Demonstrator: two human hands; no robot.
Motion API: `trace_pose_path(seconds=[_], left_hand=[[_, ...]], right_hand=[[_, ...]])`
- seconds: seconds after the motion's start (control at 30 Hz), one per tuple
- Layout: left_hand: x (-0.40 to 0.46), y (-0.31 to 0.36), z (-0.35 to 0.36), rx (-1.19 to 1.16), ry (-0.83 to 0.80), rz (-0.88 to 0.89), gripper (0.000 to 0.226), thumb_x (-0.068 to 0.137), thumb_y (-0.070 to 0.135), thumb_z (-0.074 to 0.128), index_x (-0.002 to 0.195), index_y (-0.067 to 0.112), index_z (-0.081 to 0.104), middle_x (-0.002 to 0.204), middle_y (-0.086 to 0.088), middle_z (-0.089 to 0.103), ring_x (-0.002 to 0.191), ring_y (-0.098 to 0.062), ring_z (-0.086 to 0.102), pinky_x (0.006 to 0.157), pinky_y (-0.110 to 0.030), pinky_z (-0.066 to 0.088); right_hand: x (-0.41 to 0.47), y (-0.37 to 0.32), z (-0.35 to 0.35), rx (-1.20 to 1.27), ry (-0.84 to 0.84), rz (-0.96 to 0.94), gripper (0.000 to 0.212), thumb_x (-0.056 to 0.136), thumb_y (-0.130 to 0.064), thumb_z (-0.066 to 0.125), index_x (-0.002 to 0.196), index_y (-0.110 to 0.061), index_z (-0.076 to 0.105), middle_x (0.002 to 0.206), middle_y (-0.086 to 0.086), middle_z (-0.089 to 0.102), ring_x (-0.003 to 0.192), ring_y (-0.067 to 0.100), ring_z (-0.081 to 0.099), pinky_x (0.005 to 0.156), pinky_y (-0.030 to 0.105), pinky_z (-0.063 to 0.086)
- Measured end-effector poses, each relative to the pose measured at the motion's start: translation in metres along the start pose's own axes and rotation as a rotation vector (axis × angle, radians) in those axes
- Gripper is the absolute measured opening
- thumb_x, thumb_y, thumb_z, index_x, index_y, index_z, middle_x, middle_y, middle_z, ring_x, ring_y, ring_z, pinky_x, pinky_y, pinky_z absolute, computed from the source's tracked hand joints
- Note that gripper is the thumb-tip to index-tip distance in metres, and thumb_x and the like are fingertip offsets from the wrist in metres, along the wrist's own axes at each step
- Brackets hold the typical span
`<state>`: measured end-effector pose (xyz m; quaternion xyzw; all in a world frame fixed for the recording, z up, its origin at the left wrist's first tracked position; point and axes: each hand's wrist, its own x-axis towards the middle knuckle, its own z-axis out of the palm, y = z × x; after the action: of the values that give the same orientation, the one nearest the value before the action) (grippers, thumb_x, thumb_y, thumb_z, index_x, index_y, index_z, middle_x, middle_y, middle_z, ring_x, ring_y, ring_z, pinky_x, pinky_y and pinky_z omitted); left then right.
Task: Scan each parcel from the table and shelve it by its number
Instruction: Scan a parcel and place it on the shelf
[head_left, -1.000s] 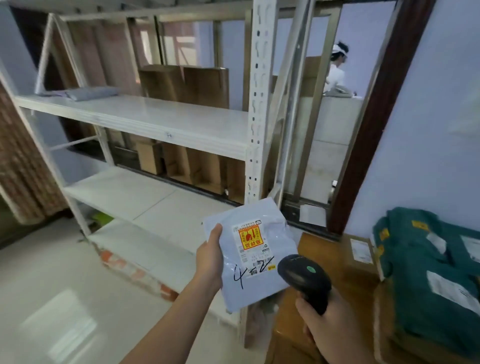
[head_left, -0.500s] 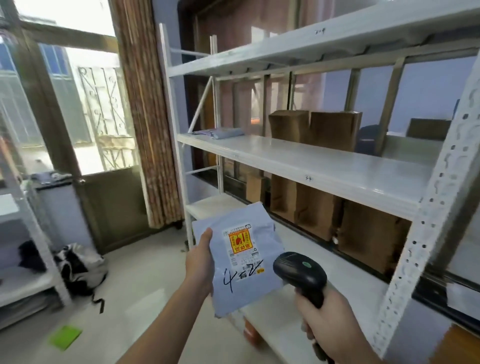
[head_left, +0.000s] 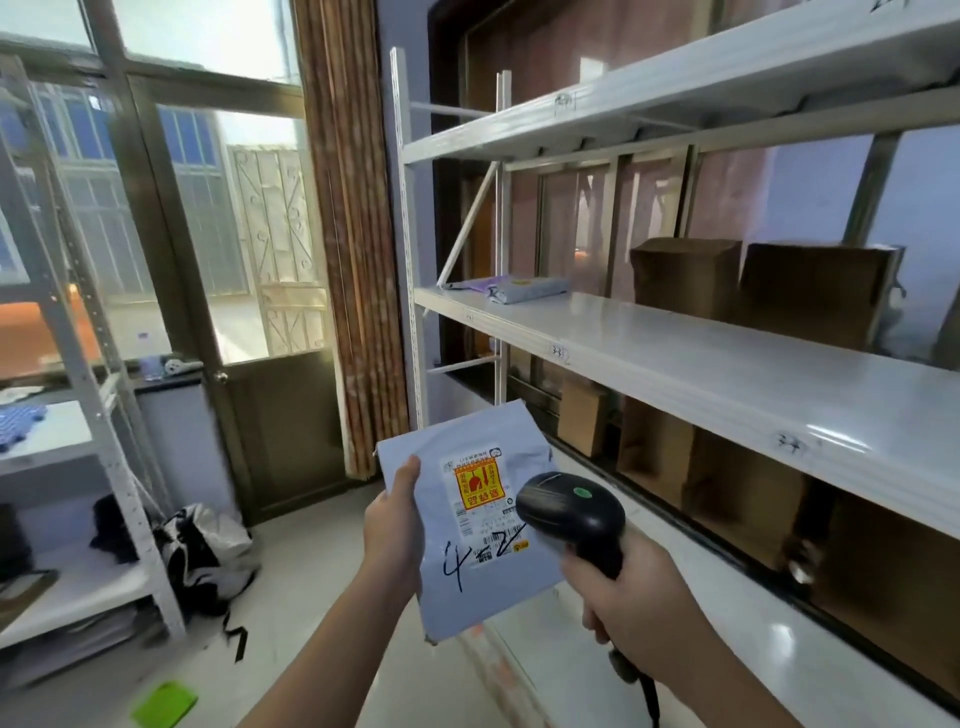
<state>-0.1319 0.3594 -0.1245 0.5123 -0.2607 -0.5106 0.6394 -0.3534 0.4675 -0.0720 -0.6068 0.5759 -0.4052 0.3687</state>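
My left hand (head_left: 395, 525) grips the left edge of a flat pale-blue mailer parcel (head_left: 478, 577). The parcel carries a printed label with an orange patch and the handwritten mark "4-2". In my right hand (head_left: 631, 597) is a black barcode scanner (head_left: 571, 512), gripped by its handle, its head overlapping the parcel's right edge. A white metal shelving rack (head_left: 701, 364) stands to the right, with small number tags on its shelf edges. Another pale mailer (head_left: 524, 287) lies on the middle shelf at its left end.
Brown cardboard boxes (head_left: 810, 291) sit behind the rack. A second white rack (head_left: 88, 415) stands at the left, a dark bag (head_left: 202, 545) on the floor beside it. A green card (head_left: 165, 704) lies on the floor. A brown door (head_left: 280, 415) and curtain face me.
The view has swung left, away from the table of green parcels, along the rack toward the door. Both hands keep the parcel and scanner in the same hold.
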Motion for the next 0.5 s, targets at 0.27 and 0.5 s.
trace_pose_path(seconds=[0.27,0.5], left_hand=[[0.100,0.040,0.039,0.032,0.000,0.073,0.049,0.100,0.054,0.060,0.118,0.010,0.071,0.096,-0.008,0.082,0.084,-0.027,0.080,0.070,-0.039,0.056],[0.179,0.083,0.053,0.040,0.016,0.106,0.050,0.099,0.056,0.060,0.114,0.011,0.073,0.099,-0.011,0.081,0.093,-0.036,0.078,0.093,-0.058,0.058]], right_hand=[[0.117,-0.006,0.003,0.028,0.012,-0.030,0.008,0.087,-0.015,0.068,0.087,-0.014,0.060,0.049,0.007,0.060,0.040,0.014,0.057,0.044,0.024,0.047],[0.196,-0.032,0.016,0.011,-0.014,-0.055,0.008,0.089,-0.019,0.067,0.087,-0.019,0.059,0.050,0.007,0.062,0.040,0.013,0.057,0.044,0.023,0.048]])
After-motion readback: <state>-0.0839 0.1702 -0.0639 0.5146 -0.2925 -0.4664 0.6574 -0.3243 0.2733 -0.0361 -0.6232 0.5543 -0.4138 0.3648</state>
